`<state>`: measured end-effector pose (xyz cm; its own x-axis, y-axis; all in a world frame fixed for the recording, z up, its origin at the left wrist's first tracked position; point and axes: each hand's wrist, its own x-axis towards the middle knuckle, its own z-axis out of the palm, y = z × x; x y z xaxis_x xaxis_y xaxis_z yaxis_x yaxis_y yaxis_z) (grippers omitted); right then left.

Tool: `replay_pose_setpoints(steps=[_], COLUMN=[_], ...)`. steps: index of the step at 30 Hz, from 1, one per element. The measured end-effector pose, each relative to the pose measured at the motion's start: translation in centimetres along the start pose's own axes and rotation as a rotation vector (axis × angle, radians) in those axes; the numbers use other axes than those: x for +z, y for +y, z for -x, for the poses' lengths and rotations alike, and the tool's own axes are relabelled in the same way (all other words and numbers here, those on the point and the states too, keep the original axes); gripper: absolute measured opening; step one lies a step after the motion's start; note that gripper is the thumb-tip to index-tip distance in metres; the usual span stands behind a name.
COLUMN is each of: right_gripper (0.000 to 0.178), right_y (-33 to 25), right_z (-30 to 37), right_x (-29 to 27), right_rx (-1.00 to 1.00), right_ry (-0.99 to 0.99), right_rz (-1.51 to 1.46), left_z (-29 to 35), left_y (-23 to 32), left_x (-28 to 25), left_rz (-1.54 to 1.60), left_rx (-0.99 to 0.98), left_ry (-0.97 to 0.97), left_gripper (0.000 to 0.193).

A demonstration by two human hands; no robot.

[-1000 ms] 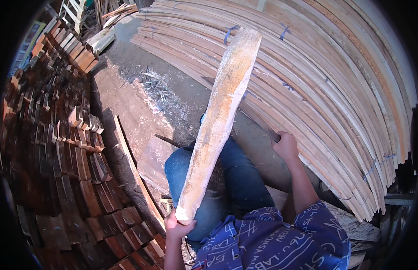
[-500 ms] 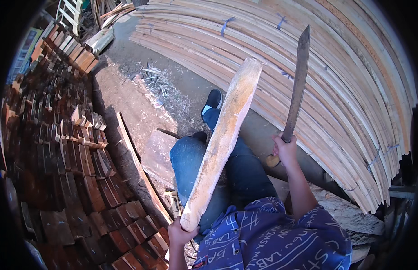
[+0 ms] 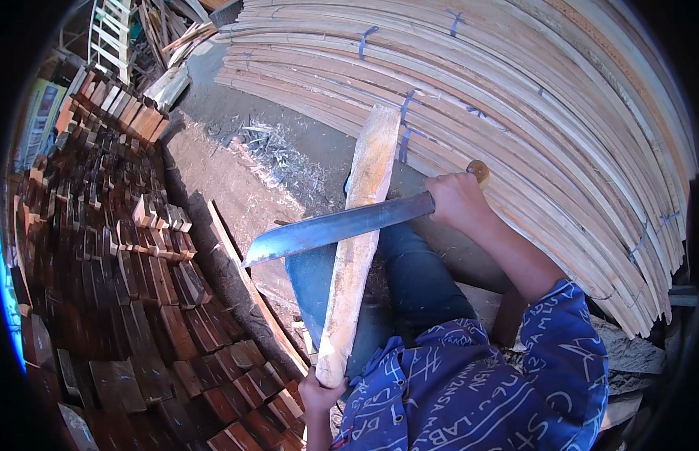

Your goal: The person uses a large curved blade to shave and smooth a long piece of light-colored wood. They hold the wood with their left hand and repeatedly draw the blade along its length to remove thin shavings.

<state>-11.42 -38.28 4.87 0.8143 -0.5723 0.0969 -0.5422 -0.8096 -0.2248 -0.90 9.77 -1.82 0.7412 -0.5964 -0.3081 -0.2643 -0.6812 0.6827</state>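
My left hand [image 3: 321, 392] is closed round the near end of a long, rough wooden slab [image 3: 354, 263]. The slab slants up and away over my legs, with pale edges and a yellow-brown face. A machete [image 3: 327, 231] with a broad grey blade crosses above the slab's middle, its tip pointing left. My right hand [image 3: 456, 200] grips the machete's handle, whose wooden butt shows beyond the fist. Whether the blade touches the slab I cannot tell.
Stacked dark-brown wood blocks [image 3: 131, 301] fill the left side. Long bundled strips [image 3: 515, 143], tied with blue bands, lie at the far right. Wood shavings [image 3: 278, 154] are scattered on the ground ahead. A narrow plank [image 3: 251, 289] lies beside the blocks.
My right hand has moved up and swung the machete from upright at the right to lying across the slab. The slab's far end has shifted left; my left hand keeps hold.
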Motion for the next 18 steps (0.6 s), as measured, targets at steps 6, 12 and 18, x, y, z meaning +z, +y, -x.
replay_pose_setpoints(steps=[6,12,18], right_gripper=[0.019,0.019,0.015], right_y=[1.7,-2.1,0.7], right_z=[-0.7,1.2,-1.8], right_x=[-0.3,-0.9,-0.7], right_rx=[0.112,-0.026,0.017], right_ry=[-0.013,-0.079,0.040], right_rz=[0.068,0.017,0.107], left_z=[-0.5,-0.9,-0.5], left_y=[0.1,-0.1,0.2], left_x=[0.6,1.2,1.3], left_rz=[-0.129,0.003,-0.019], left_rx=[0.052,0.067,0.060], left_ry=[0.044,0.027,0.076], left_gripper=[0.060,0.059,0.058])
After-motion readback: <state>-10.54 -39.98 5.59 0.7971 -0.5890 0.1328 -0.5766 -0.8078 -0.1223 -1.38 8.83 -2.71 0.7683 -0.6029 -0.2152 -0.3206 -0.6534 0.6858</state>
